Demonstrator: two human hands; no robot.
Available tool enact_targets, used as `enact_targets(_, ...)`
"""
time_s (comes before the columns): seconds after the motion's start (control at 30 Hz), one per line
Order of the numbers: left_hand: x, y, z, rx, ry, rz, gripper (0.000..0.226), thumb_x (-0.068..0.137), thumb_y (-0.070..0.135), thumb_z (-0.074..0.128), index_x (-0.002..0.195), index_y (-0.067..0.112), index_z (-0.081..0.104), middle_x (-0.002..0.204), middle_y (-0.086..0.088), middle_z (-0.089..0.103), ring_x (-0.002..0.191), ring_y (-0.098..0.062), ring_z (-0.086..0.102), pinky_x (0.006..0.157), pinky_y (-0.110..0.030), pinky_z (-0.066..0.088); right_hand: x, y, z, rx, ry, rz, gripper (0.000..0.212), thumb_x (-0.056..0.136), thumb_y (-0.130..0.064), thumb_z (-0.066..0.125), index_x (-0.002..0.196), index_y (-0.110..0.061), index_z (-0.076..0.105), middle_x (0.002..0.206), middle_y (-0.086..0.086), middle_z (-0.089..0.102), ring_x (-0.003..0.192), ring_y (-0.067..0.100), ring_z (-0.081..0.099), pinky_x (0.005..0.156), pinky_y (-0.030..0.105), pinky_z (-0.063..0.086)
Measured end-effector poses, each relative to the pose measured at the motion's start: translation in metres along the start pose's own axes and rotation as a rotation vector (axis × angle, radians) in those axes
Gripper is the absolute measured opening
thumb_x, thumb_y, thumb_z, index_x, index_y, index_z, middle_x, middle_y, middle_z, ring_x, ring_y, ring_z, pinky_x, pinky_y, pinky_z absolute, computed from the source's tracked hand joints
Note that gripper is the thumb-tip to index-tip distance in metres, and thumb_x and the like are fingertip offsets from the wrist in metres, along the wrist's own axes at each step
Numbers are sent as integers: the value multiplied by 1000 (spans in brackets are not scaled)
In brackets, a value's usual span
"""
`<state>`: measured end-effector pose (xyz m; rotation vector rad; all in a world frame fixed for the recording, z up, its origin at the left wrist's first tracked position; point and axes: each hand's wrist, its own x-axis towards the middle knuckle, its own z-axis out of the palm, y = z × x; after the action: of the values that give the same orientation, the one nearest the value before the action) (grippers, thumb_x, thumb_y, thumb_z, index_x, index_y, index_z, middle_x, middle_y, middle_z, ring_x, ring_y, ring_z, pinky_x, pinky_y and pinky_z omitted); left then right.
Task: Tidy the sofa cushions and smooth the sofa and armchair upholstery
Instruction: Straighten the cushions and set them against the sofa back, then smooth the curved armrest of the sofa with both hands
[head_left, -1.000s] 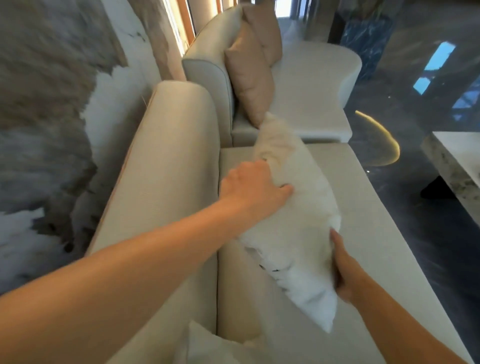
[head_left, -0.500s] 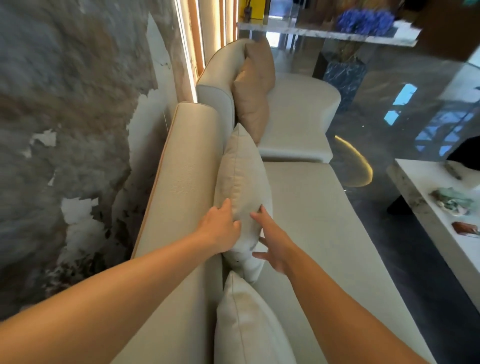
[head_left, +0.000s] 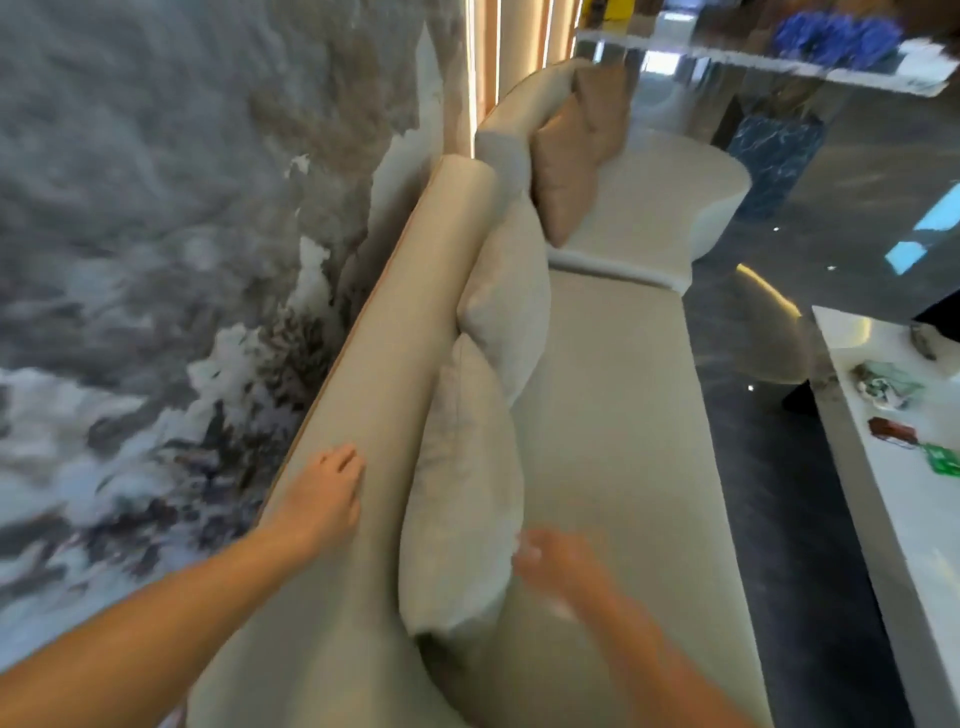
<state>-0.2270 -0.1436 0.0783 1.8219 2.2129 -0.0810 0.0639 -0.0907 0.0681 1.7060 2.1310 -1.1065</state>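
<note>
A long beige sofa runs away from me, its seat (head_left: 618, 415) bare. Two beige cushions lean upright against the backrest (head_left: 410, 332): a near cushion (head_left: 462, 499) and a far cushion (head_left: 511, 296) touching it. Further off, two tan cushions (head_left: 571, 156) stand on a rounded armchair section (head_left: 670, 208). My left hand (head_left: 327, 493) lies flat on top of the backrest, fingers loosely apart, holding nothing. My right hand (head_left: 558, 564) is blurred beside the near cushion's lower right edge, fingers spread; I cannot tell whether it touches the cushion.
A marbled grey wall (head_left: 156, 260) runs close along the sofa's left. To the right is dark glossy floor (head_left: 779, 467) and a white table (head_left: 893, 493) with small items. A glass console with blue flowers (head_left: 836, 31) stands at the back.
Both hands have let go of the far cushion, which now leans on the backrest. My left hand moved onto the backrest top; my right hand dropped beside the near cushion. The view pulled back.
</note>
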Motion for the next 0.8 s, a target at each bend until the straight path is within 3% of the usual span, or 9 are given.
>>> enact_targets(0.07, -68, 5, 35, 44, 38, -32, 50, 84, 20, 46, 119, -12, 62, 125, -31, 61, 110, -45, 62, 95, -51, 50, -70, 34, 56, -84, -161, 6, 39, 94, -41, 42, 120, -23, 64, 134, 11, 61, 121, 24, 57, 94, 30, 44)
enact_targets(0.13, -119, 9, 59, 33, 54, -71, 61, 85, 30, 39, 128, -10, 55, 134, -28, 56, 119, -47, 55, 100, -55, 46, -120, 51, 102, -96, -204, 33, 42, 89, -44, 41, 114, -20, 64, 132, 12, 61, 120, 25, 57, 95, 31, 44)
enact_targets(0.23, -170, 18, 86, -8, 69, -140, 65, 89, 33, 41, 146, 2, 36, 154, -17, 36, 139, -45, 31, 113, -57, 27, -170, 56, 145, -223, -11, 54, 44, 95, -47, 36, 129, -27, 56, 140, 5, 56, 129, 25, 49, 104, 34, 35)
enact_targets(0.33, -204, 23, 101, -34, 87, -152, 62, 99, 38, 33, 154, 13, 17, 163, -6, 15, 148, -35, 10, 119, -53, 11, -208, 47, 182, -281, 189, 32, 58, 98, -53, 24, 151, -27, 26, 158, 3, 30, 145, 29, 22, 116, 45, 15)
enact_targets(0.4, -226, 21, 115, -58, 108, -144, 63, 99, 44, 28, 154, 18, 13, 164, -2, 10, 149, -32, 5, 120, -53, 9, -228, 43, 209, -257, 263, 66, 66, 97, -58, 16, 156, -29, 10, 165, 3, 13, 150, 34, 5, 119, 50, 2)
enact_targets(0.53, -256, 26, 132, -168, 157, -196, 64, 97, 51, 23, 155, 27, 6, 164, 6, 1, 149, -29, -4, 118, -60, 7, -244, 36, 232, -352, 339, 105, 77, 89, -69, 8, 156, -32, 8, 165, 7, 11, 150, 38, 2, 118, 57, -2)
enact_targets(0.6, -257, 35, 139, -209, 147, -257, 70, 94, 58, 19, 154, 29, -2, 164, 10, -9, 148, -29, -15, 117, -64, 0, -250, 29, 233, -359, 386, 84, 76, 88, -70, 15, 154, -34, 20, 162, 11, 23, 148, 42, 15, 116, 62, 11)
enact_targets(0.7, -252, 43, 150, -176, 220, -282, 84, 83, 74, 6, 154, 29, -2, 164, 9, -8, 146, -32, -19, 113, -67, -5, -248, 22, 237, -229, 536, 47, 70, 75, -63, 39, 128, -26, 66, 131, 18, 64, 121, 47, 56, 100, 65, 39)
enact_targets(0.8, -244, 39, 163, -130, 310, -272, 92, 77, 82, 0, 154, 31, 8, 164, 11, 2, 147, -33, -11, 111, -67, -2, -240, 22, 241, -224, 630, 38, 68, 68, -63, 44, 119, -27, 72, 122, 17, 70, 112, 45, 63, 100, 57, 34)
